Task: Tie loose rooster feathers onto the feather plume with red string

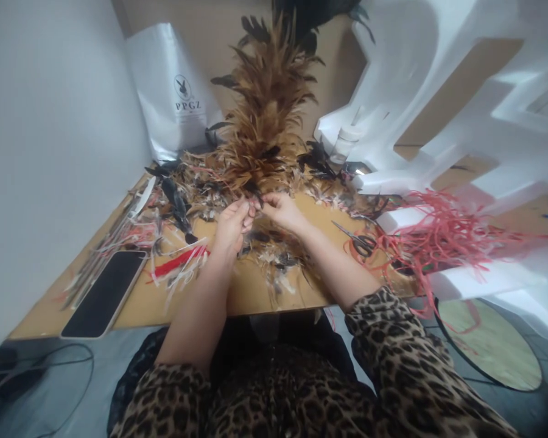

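Seated worker, leopard-print sleeves (388, 328) pushed up to the elbows, which probably keeps the cuffs off the feathers. Both forearms reach forward over a brown tabletop (159, 304).

Left hand (233, 222): fingers drawn in, thumb and forefinger pinched at the lower end of a long brown-and-black feather garland (265, 109). Right hand (282, 212): narrow too, its fingertips meeting the left's at the same spot. Any single quill or thread between them is too small to tell. Two pinches so close together suggest fine work needing steadiness from both sides.

The garland rises away from the worker, dark at its far top; whether it hangs or leans cannot be told. Its lower end faces the worker — handy for the fingers, by the look of it.

Loose feathers (276, 258) lie just below the wrists, within easy reach. Scissors (363, 244) rest right of the right forearm, blades pointing away, seemingly parked there for that hand. Beyond them, a tangle of pinkish-red strips (456, 231) spills over white packing pieces (466, 277).

Left side: a smartphone (104, 295) with dark screen near the table edge — apart from the feathers; a red bundle (176, 263) beside it. Behind, a white PPGZ bag (162, 91) stands upright.
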{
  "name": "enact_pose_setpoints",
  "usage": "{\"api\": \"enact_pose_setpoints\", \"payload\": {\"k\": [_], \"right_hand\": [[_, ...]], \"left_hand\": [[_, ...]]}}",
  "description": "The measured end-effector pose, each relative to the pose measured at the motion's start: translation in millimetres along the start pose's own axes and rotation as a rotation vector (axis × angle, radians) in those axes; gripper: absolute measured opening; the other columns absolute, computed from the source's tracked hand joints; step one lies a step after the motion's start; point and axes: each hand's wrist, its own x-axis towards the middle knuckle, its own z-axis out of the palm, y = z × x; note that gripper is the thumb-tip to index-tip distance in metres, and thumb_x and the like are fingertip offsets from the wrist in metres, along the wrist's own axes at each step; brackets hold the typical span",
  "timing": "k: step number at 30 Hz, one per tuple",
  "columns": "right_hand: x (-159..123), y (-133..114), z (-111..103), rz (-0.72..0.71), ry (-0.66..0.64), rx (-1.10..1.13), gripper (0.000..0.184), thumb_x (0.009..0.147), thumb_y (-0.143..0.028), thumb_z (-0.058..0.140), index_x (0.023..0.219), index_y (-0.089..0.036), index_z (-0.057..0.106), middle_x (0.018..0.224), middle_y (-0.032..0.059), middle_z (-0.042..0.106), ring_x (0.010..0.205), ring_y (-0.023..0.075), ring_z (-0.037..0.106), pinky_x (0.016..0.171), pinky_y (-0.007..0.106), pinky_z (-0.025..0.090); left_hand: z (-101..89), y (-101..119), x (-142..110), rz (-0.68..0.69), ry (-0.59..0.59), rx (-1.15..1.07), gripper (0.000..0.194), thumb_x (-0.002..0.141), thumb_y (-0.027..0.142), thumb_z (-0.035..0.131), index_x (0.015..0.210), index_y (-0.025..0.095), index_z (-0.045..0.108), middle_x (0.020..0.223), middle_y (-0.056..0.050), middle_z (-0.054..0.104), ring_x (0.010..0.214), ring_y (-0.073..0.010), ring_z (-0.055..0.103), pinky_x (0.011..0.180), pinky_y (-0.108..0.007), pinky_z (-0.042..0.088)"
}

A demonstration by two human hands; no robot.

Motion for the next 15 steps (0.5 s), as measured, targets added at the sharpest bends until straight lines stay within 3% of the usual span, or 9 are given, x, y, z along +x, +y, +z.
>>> {"api": "enact_pose_setpoints", "payload": {"k": [6,15], "right_hand": [[-2,8,13,0.072,0.239,0.002,0.020,0.072,-0.028,0.057,0.058,-0.016,0.051,0.050,-0.0056,0.043,0.049,0.0067,0.033,0.052,0.021,0.028],[-8,8,14,0.149,0.288,0.125,0.018,0.068,-0.030,0.061,0.061,-0.015,0.054,0.054,-0.0041,0.048,0.051,0.0071,0.037,0.052,0.022,0.030]], "left_hand": [[0.6,-11,-1,0.051,0.142,0.094,0.027,0.066,0.034,0.073,0.074,0.014,0.058,0.057,0.003,0.051,0.039,-0.0015,0.032,0.034,-0.013,0.017],[2.0,-14,0,0.025,0.181,0.089,0.032,0.064,0.031,0.074,0.080,0.017,0.051,0.055,0.005,0.053,0.037,-0.0023,0.033,0.034,-0.013,0.017]]}}
